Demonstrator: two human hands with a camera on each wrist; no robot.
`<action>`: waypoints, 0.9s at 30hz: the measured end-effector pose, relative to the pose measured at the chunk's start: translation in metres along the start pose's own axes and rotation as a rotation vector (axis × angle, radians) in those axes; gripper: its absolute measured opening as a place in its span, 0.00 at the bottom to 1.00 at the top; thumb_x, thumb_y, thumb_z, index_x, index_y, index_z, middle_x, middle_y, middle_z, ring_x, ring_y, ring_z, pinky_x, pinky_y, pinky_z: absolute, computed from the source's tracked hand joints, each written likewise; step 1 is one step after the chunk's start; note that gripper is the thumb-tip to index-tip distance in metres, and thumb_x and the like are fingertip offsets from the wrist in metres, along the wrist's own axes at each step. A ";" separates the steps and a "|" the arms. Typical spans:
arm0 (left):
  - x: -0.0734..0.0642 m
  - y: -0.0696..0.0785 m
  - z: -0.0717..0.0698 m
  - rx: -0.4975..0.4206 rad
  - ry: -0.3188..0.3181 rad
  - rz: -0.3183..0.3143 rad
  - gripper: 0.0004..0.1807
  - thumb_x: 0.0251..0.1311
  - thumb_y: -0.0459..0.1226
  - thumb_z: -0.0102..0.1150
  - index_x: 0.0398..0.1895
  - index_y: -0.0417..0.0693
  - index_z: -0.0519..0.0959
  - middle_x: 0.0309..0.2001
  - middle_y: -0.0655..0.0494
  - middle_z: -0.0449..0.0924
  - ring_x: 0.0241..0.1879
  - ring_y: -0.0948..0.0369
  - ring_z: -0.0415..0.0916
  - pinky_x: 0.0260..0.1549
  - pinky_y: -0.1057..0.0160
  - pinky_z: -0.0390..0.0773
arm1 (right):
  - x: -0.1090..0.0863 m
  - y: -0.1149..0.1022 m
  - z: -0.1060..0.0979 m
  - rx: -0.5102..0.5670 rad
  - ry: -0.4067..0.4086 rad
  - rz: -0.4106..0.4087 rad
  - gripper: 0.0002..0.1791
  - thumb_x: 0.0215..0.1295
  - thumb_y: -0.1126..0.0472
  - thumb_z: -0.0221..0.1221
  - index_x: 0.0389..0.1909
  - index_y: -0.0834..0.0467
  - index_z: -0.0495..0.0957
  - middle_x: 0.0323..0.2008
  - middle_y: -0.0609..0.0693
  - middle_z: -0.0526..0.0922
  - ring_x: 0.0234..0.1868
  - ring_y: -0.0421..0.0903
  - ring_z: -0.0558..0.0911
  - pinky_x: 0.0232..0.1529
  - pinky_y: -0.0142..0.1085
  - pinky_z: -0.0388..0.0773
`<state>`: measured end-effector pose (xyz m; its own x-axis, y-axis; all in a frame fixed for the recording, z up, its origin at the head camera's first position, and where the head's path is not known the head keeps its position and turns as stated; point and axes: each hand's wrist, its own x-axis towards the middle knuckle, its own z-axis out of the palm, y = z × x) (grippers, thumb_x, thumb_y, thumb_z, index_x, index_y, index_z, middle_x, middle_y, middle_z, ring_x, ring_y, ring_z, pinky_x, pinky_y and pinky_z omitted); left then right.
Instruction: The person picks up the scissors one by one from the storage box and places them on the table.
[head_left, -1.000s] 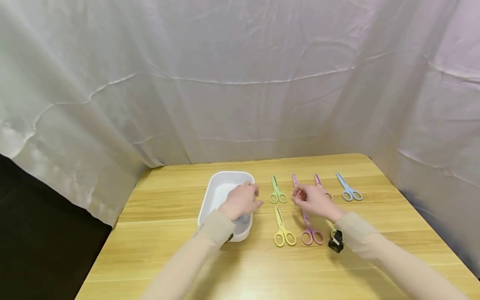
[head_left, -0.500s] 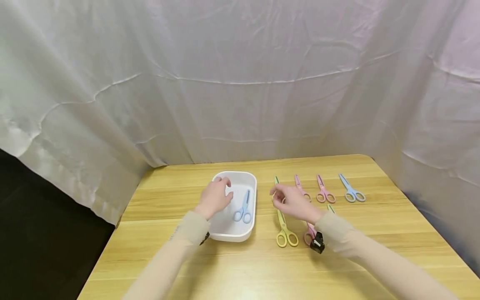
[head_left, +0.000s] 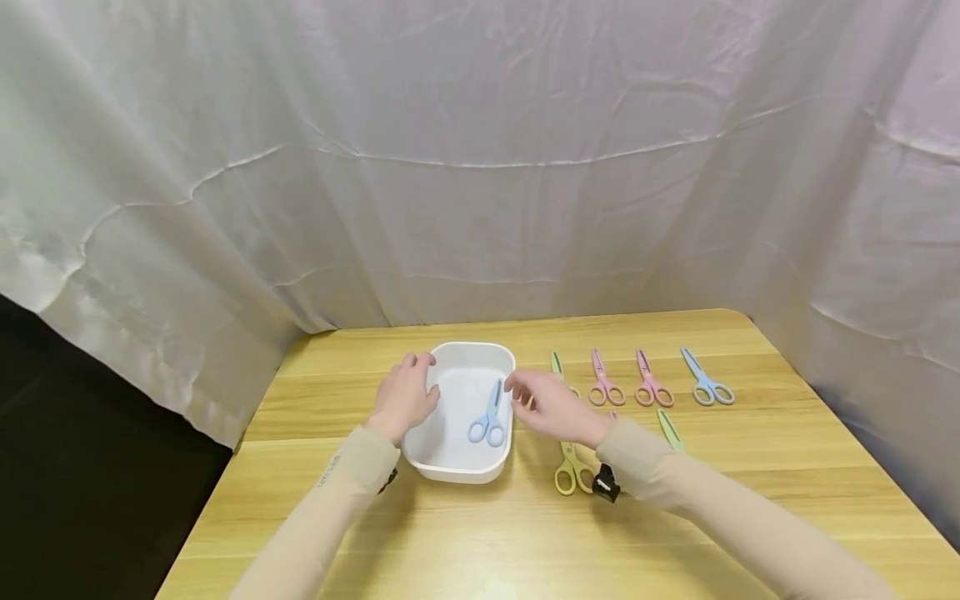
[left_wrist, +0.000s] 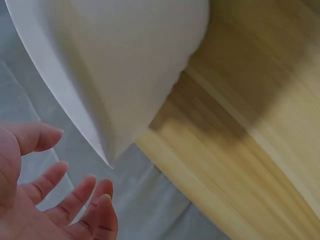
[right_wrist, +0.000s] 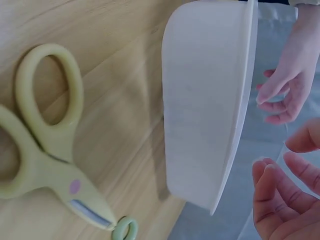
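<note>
A white plastic tray (head_left: 459,379) stands on the table with one pair of blue scissors (head_left: 488,421) lying inside, towards its right wall. My left hand (head_left: 403,396) hovers at the tray's left rim, fingers loosely bent and holding nothing. In the left wrist view its fingertips (left_wrist: 104,189) are apart from the rim. On the opposite side, my right hand (head_left: 553,408) is by the right rim with relaxed, curved fingers and nothing in them. Beneath the right hand and wrist lie yellow scissors (head_left: 573,473) and green scissors (head_left: 556,363), both partly covered.
Right of the tray lie pink scissors (head_left: 605,385), a second pink pair (head_left: 652,385), blue scissors (head_left: 707,383) and green scissors (head_left: 671,430) partly under the right sleeve. Another pink pair is mostly hidden there. A grey curtain (head_left: 480,208) hangs behind the wooden table (head_left: 330,392).
My left hand has moved left, from over the tray's right side to its left rim. The right hand has travelled left from above the scissors to the tray. The blue scissors inside are uncovered.
</note>
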<state>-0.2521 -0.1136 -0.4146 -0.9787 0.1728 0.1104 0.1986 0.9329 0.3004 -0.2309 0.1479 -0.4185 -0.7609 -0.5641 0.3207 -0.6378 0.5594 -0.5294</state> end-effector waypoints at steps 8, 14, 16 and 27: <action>-0.007 -0.010 0.013 0.052 0.019 -0.023 0.30 0.67 0.42 0.60 0.70 0.44 0.67 0.55 0.41 0.76 0.43 0.48 0.78 0.44 0.50 0.83 | 0.009 -0.009 0.013 -0.085 -0.048 -0.082 0.14 0.60 0.67 0.61 0.48 0.63 0.78 0.38 0.57 0.85 0.38 0.49 0.83 0.39 0.31 0.81; -0.011 -0.018 0.016 0.029 -0.004 -0.059 0.33 0.67 0.41 0.60 0.73 0.43 0.64 0.56 0.39 0.75 0.43 0.47 0.79 0.41 0.50 0.84 | 0.017 -0.014 0.019 -0.132 -0.082 -0.066 0.16 0.62 0.64 0.63 0.50 0.61 0.77 0.39 0.53 0.83 0.38 0.47 0.82 0.40 0.35 0.81; -0.012 -0.020 0.016 0.012 -0.016 -0.074 0.33 0.67 0.41 0.59 0.73 0.42 0.63 0.58 0.38 0.75 0.44 0.45 0.80 0.40 0.49 0.85 | 0.019 -0.017 0.019 -0.146 -0.099 -0.046 0.17 0.62 0.63 0.63 0.51 0.61 0.76 0.40 0.53 0.83 0.39 0.47 0.82 0.41 0.37 0.81; -0.011 -0.027 0.021 -0.063 -0.083 -0.154 0.30 0.68 0.41 0.56 0.70 0.37 0.66 0.54 0.34 0.81 0.43 0.44 0.85 0.37 0.50 0.88 | 0.039 -0.033 0.020 -0.138 -0.189 0.060 0.19 0.64 0.60 0.62 0.55 0.61 0.75 0.45 0.58 0.82 0.46 0.51 0.82 0.45 0.44 0.83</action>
<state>-0.2477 -0.1342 -0.4437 -0.9982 0.0572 -0.0188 0.0463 0.9293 0.3664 -0.2371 0.0945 -0.4042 -0.7702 -0.6238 0.1329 -0.6125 0.6655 -0.4265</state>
